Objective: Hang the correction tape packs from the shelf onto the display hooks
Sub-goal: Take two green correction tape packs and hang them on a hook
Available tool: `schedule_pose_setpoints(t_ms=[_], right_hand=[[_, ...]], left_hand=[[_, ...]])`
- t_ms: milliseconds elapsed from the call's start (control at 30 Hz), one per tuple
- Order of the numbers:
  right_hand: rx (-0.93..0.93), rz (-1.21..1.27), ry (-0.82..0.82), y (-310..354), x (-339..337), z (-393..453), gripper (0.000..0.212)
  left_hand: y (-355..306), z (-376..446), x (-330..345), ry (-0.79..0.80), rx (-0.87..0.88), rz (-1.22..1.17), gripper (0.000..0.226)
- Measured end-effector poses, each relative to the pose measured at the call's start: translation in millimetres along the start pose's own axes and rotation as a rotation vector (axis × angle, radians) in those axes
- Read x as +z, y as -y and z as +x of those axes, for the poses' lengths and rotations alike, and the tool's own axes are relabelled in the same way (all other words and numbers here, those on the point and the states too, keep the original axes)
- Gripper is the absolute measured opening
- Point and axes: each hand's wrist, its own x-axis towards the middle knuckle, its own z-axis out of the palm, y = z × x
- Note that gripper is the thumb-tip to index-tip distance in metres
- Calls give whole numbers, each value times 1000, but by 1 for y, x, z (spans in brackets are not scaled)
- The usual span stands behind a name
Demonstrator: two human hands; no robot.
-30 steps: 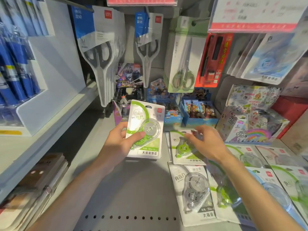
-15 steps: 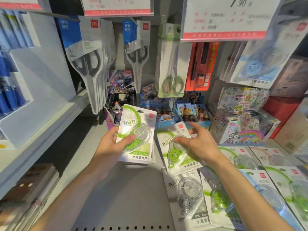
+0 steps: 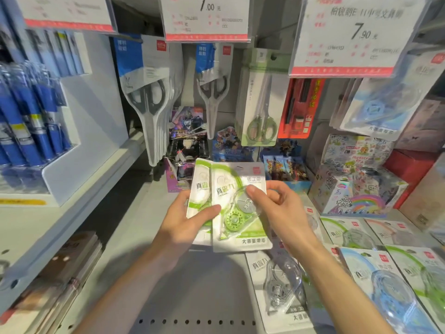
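Two green correction tape packs are up in front of me, held above the grey shelf (image 3: 125, 273). My left hand (image 3: 185, 225) grips the rear pack (image 3: 201, 189) with its thumb across the card face and its fingers hidden behind it. My right hand (image 3: 277, 213) pinches the front pack (image 3: 238, 225) by its right edge, thumb pressed on the clear blister, the other fingers curled behind. I see the front pack overlapping the rear one, covering most of its right side, so the two are touching. More correction tape packs (image 3: 281, 288) lie flat on the shelf below and to the right of my right forearm, some green, some blue. Scissors packs (image 3: 149, 97) hang from the display hooks at the back, under the price tags (image 3: 207, 18). Blue pens (image 3: 29, 121) stand in a rack at the left
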Motion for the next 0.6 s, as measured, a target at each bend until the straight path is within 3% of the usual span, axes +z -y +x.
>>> schedule_pose_setpoints(t_ms=[133,267,367,533,600], right_hand=[[14,-95,2,-1,4,-13,49],[64,26,159,2,-8,-33,56],[57,134,139,4,-22,-38,57],[6,239,87,16,-67,-43,39],[-24,275,54,23,-93,-43,43]], left_hand=[[-2,-5,1,36,55,-11,48],[-3,-11,6,55,105,-34,62],[-6,-18,18,67,157,-13,61],[-17,-27,55,18,281,121,51],[-20,-29,74,19,320,128,42]])
